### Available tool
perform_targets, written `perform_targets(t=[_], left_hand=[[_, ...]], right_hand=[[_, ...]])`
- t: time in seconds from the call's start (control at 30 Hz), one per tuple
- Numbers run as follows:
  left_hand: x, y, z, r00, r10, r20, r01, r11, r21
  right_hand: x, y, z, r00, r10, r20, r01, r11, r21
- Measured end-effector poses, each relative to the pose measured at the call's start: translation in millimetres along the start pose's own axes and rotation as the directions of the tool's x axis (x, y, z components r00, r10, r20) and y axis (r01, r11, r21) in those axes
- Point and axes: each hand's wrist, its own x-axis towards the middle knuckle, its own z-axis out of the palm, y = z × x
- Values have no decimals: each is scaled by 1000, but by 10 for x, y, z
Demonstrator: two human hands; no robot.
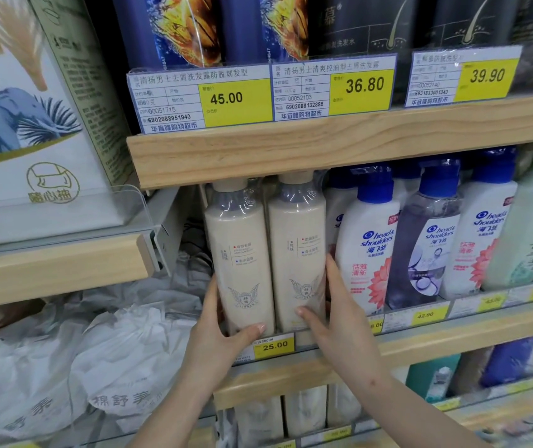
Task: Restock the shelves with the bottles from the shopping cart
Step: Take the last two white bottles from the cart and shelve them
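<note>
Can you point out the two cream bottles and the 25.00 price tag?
Left cream bottle (242, 253), head view, on its label.
Right cream bottle (299, 247), head view, on its front.
25.00 price tag (274, 345), head view, on the yellow part.

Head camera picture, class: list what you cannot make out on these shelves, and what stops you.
- Shopping cart: outside the head view.
- Caps of the two cream bottles: tops hidden behind the upper shelf edge.
- Price tag right of the 25.00 tag: covered by the right hand.
- Bottom-shelf tags: blurred.
- Left hand fingers: behind the bottle.
</note>
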Motion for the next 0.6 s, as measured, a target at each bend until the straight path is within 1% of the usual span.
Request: perform_targets(t=[0.13, 0.33, 0.5, 0.6], left_hand=[[-15, -2, -1, 1000, 15, 6, -15, 1000, 11], [-50, 19, 8, 999, 48, -5, -48, 996, 70], [-151, 125, 70, 992, 110, -59, -101, 986, 136], [-217, 149, 118, 981, 144, -127, -116, 972, 206]], right_hand=[[-14, 10, -24, 999, -27, 17, 28, 998, -54], [-77, 82, -73, 997, -16, 75, 25, 992, -121], [-132, 110, -196, 989, -59, 133, 71, 994, -84], [-211, 204, -317, 979, -71, 192, 89, 992, -86]])
